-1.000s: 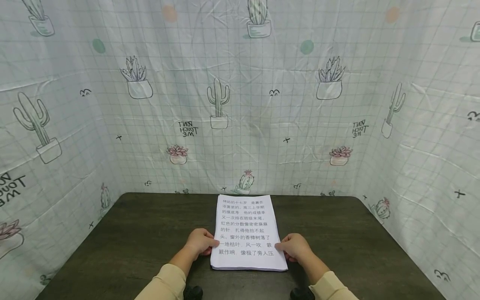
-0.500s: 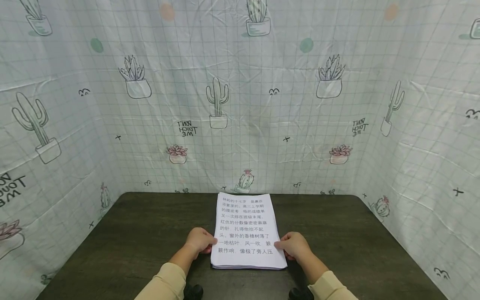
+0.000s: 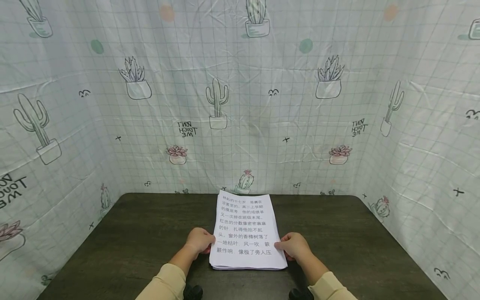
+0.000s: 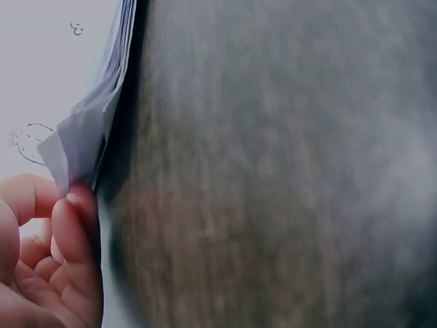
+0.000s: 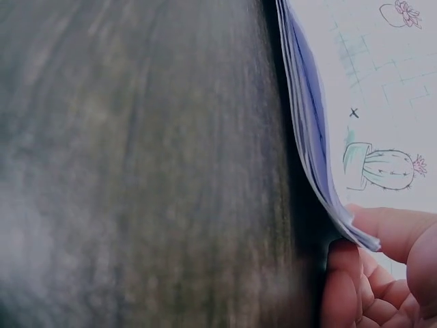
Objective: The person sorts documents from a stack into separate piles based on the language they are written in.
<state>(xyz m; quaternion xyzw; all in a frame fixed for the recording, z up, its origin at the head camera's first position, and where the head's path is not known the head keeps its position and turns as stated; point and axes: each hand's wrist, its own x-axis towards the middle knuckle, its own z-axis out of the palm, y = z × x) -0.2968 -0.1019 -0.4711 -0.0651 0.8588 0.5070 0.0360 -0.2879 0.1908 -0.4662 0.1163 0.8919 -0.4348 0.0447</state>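
A stack of white paper sheets [image 3: 243, 233], its top page printed with lines of Chinese characters, is in the middle of the head view. My left hand [image 3: 200, 241] pinches its left side near the front. Opposite, on the right side, my right hand [image 3: 296, 246] pinches it between thumb and fingers. In the left wrist view the sheets [image 4: 85, 137] bend and fan slightly above the left fingers. The right wrist view has the sheet edges [image 5: 311, 130] bowed with small gaps between them, the right thumb on one face and fingers behind.
A dark wooden table [image 3: 150, 225] lies under the paper. White grid cloth [image 3: 255, 146] with cactus drawings surrounds it at the back and both sides. Black objects [image 3: 193, 292] show below each wrist at the front.
The top sheet has turned slightly, its far left corner now standing a little farther back and its front edge shifted left. My left thumb has moved slightly left; the right hand barely moves.
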